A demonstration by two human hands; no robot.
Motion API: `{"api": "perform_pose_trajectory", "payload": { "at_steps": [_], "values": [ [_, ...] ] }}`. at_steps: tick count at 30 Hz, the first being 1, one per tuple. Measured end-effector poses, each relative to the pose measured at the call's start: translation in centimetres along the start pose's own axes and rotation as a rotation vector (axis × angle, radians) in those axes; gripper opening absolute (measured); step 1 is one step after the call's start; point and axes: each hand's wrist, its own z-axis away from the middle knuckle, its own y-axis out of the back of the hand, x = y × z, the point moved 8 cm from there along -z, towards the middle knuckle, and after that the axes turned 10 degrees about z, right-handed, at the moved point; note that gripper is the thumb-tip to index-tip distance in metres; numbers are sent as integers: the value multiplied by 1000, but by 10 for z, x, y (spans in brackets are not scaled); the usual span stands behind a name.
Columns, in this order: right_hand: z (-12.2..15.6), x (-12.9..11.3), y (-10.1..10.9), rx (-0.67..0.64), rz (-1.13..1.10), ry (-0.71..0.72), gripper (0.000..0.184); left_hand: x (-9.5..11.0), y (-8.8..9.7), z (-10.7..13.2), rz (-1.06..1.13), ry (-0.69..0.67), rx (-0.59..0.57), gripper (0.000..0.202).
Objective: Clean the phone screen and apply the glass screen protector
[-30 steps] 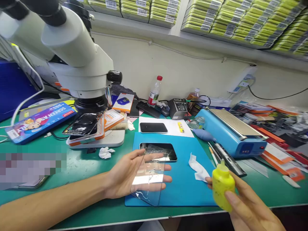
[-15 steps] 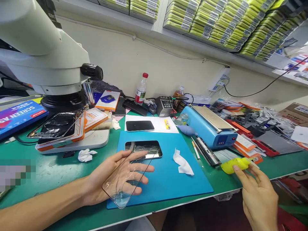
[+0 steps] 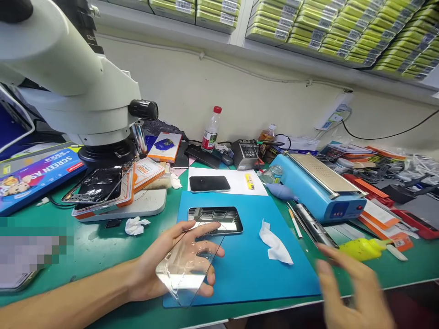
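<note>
My left hand (image 3: 154, 260) holds a clear phone screen glass (image 3: 185, 269) with a thin dark rim, tilted over the palm. Wavy streaks of clear fluid run across it. Just behind the fingers, a phone (image 3: 216, 214) with a shiny, reflective face lies on the blue mat (image 3: 247, 278). Slightly blurred, my right hand (image 3: 353, 288) is in front of the table edge, fingers apart and nothing in them. Beyond its fingertips a yellow squeeze bottle (image 3: 363, 249) rests on its side on the green table. A crumpled white wipe (image 3: 276, 246) lies on the mat's right side.
A microscope (image 3: 89, 91) looms at the left above stacked phone parts. A blue heating plate machine (image 3: 308, 187) stands at the right, with a metal tool (image 3: 315, 224) before it. Behind the mat are a black phone (image 3: 210, 183) and a bottle with a red cap (image 3: 211, 130).
My right hand has let go of the yellow squeeze bottle, which now lies on the table, and has drawn back toward me. The glass in my left hand has tilted a little. The view has shifted left.
</note>
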Motion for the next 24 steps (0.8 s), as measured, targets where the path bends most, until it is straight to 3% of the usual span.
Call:
{"api": "perform_pose_trajectory", "payload": {
  "at_steps": [2,5,8,13,19,22,24],
  "values": [
    [-12,-48,-30,-281,-74,151,46,0,1,0,-26,-7,4,62],
    [-35,-96,-73,-659,-140,248,78,-4,1,1,-87,15,-10,61],
    [-56,-119,-102,-845,-127,316,101,-11,-2,1,-172,101,-17,73],
    [-70,-135,-119,-845,-134,418,84,-8,-9,-3,-164,79,-3,68],
    [-80,-137,-130,-757,-130,440,74,-5,-8,-3,-39,92,-19,56],
    [-83,-133,-124,-692,-112,450,73,-3,-7,-2,28,67,-38,57],
    [-82,-121,-108,-619,-83,421,63,-3,-6,-2,58,50,-35,59]
  ]
}}
